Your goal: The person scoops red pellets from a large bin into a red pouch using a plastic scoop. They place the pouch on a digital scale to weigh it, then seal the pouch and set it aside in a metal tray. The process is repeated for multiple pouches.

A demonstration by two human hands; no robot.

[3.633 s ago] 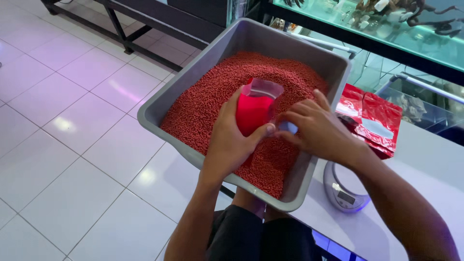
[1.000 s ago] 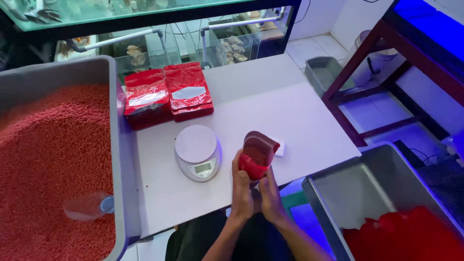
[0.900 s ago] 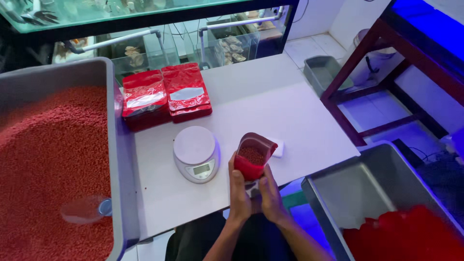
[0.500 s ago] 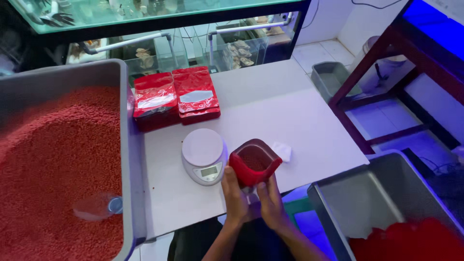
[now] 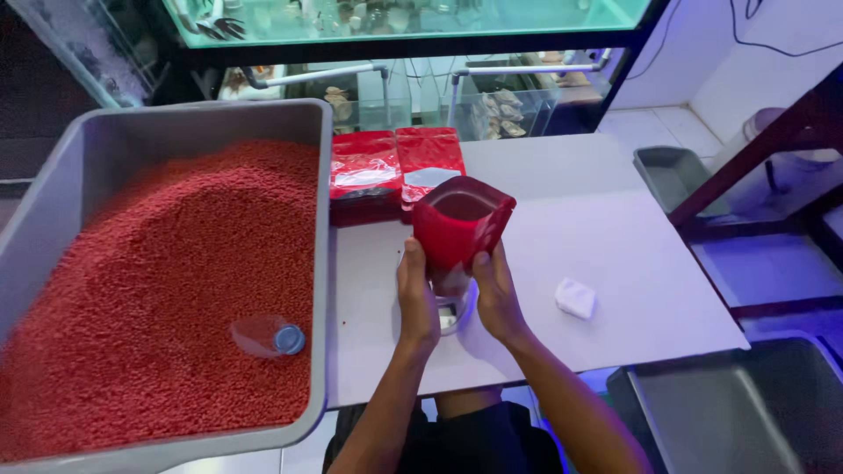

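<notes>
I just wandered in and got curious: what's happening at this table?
A person holds an open red pouch upright in both hands, left hand and right hand, over a small scale on the white table. A big grey tub of red pellets sits alongside, with a clear scoop lying in it.

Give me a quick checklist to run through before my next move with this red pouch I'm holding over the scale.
1. Grip: left hand and right hand both hold the red pouch at its base. Ok.
2. Pouch mouth: open and facing up. Ok.
3. Pouch upright: leaning slightly. Ok, but watch it.
4. Scale: mostly hidden behind pouch and hands; display unreadable. Cannot tell.
5. Scoop cup: lying on the red pellets in the grey tub, within reach. Ok.
6. White table: a small white scrap lies right of the hands. Ok.
</notes>
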